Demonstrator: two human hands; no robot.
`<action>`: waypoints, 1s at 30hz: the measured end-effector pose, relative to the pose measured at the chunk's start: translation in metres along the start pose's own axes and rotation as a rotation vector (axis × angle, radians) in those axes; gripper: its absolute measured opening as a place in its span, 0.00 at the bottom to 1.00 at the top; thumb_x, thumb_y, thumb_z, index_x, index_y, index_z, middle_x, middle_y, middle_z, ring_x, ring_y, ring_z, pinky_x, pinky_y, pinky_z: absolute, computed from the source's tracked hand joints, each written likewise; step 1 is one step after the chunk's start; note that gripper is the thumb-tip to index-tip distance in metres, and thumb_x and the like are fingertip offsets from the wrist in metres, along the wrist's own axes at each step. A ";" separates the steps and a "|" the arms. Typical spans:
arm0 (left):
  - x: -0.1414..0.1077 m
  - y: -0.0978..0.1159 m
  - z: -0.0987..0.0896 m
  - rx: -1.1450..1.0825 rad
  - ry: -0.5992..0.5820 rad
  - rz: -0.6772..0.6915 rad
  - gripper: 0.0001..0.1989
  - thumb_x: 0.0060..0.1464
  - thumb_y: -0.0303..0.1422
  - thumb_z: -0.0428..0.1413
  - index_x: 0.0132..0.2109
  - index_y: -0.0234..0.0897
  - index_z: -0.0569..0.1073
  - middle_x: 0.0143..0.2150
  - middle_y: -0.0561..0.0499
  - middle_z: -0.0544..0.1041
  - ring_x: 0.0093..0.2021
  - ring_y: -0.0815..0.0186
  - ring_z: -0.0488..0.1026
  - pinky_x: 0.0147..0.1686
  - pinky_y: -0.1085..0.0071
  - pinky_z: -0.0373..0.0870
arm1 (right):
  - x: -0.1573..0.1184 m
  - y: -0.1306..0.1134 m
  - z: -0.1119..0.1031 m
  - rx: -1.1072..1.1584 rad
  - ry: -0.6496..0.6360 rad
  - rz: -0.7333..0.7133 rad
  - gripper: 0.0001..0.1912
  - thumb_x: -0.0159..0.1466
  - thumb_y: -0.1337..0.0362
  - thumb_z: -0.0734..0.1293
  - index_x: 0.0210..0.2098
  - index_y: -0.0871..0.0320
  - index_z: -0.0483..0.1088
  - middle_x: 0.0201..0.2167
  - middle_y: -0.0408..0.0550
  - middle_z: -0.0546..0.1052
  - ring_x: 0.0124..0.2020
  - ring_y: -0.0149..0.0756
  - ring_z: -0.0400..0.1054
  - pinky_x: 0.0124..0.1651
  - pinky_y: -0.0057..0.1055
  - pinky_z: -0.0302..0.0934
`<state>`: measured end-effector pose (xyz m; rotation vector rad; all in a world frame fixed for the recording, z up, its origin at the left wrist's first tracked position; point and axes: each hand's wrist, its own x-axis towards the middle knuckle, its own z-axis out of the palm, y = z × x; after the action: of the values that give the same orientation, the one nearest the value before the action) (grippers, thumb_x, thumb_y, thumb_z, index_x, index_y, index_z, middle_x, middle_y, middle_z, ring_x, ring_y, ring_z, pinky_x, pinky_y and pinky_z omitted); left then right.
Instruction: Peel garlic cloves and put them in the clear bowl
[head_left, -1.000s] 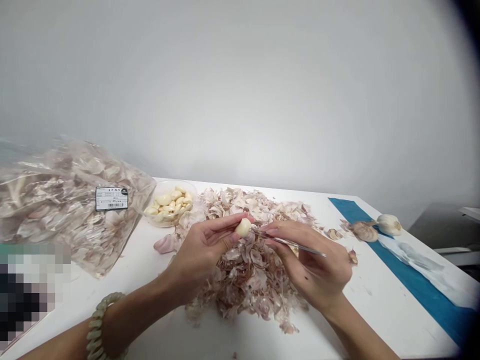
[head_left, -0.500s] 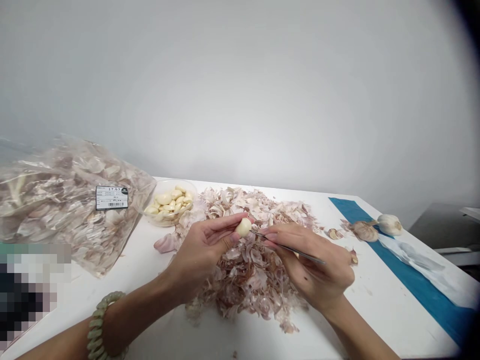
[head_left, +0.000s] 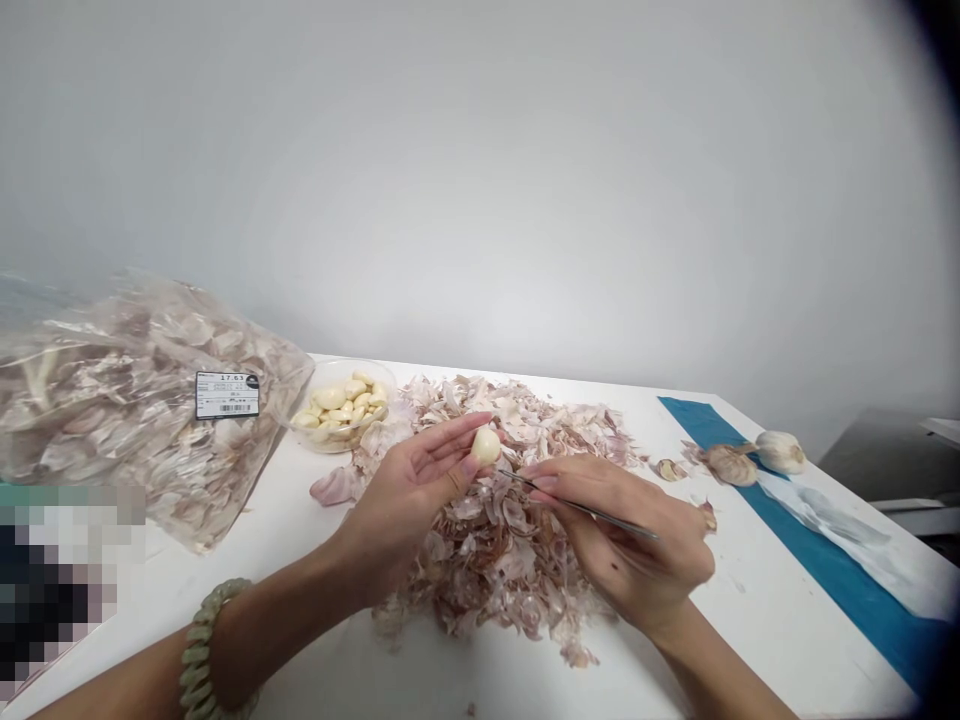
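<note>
Metal tool (head_left: 600, 513) slants in the right hand's (head_left: 634, 560) grip, left hand (head_left: 401, 505) pinching a clove (head_left: 487, 446).

Plain pale grey wall (head_left: 480, 200) across far side. White tabletop (head_left: 780, 630) below it. Far left: large clear plastic bag (head_left: 157, 350), crinkled, bulging with papery skins; white label (head_left: 227, 395) on its front, printed 17.63 above barcode. Near left: pixelated patch (head_left: 45, 600), contents unreadable, green along top. Right: flat blue strip (head_left: 817, 555), running slantwise from far edge toward near right; crumpled white plastic (head_left: 832, 525) partly over it. Beyond table's right edge: pale bar (head_left: 915, 520), kind unclear.
</note>
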<state>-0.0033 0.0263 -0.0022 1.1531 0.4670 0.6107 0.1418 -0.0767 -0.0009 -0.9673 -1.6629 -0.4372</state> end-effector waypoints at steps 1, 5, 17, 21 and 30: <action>0.000 0.000 0.000 -0.011 0.004 -0.007 0.20 0.50 0.34 0.61 0.51 0.44 0.72 0.58 0.52 0.71 0.57 0.65 0.66 0.56 0.72 0.61 | 0.000 0.000 0.000 0.005 0.001 -0.001 0.16 0.54 0.82 0.67 0.39 0.62 0.72 0.30 0.49 0.79 0.34 0.32 0.75 0.35 0.29 0.72; 0.000 0.002 0.001 -0.071 0.008 -0.045 0.20 0.51 0.32 0.61 0.52 0.41 0.71 0.51 0.49 0.76 0.51 0.66 0.72 0.52 0.72 0.65 | 0.002 -0.001 0.000 0.018 -0.001 0.008 0.16 0.54 0.82 0.67 0.39 0.62 0.72 0.30 0.49 0.79 0.33 0.33 0.75 0.35 0.30 0.72; 0.002 0.001 -0.001 -0.191 0.032 -0.077 0.18 0.56 0.30 0.55 0.54 0.36 0.69 0.51 0.46 0.76 0.53 0.65 0.71 0.56 0.74 0.65 | -0.002 0.011 -0.003 -0.183 0.147 0.344 0.09 0.56 0.74 0.69 0.34 0.55 0.75 0.29 0.42 0.79 0.29 0.31 0.74 0.31 0.28 0.71; 0.002 0.002 0.000 -0.157 0.054 -0.047 0.20 0.56 0.30 0.56 0.56 0.37 0.68 0.53 0.46 0.75 0.54 0.66 0.70 0.56 0.74 0.64 | 0.001 0.019 -0.002 -0.171 0.027 0.582 0.03 0.59 0.66 0.68 0.30 0.58 0.74 0.27 0.45 0.79 0.28 0.32 0.74 0.31 0.29 0.71; 0.008 0.028 -0.017 0.099 0.309 0.085 0.23 0.51 0.29 0.60 0.55 0.39 0.68 0.57 0.45 0.70 0.56 0.63 0.68 0.56 0.68 0.66 | -0.002 0.036 -0.002 -0.091 0.067 0.747 0.10 0.58 0.59 0.68 0.32 0.60 0.74 0.31 0.50 0.79 0.32 0.37 0.74 0.37 0.36 0.71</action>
<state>-0.0143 0.0512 0.0179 1.1815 0.7210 0.8537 0.1712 -0.0578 -0.0084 -1.5273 -1.1149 -0.0354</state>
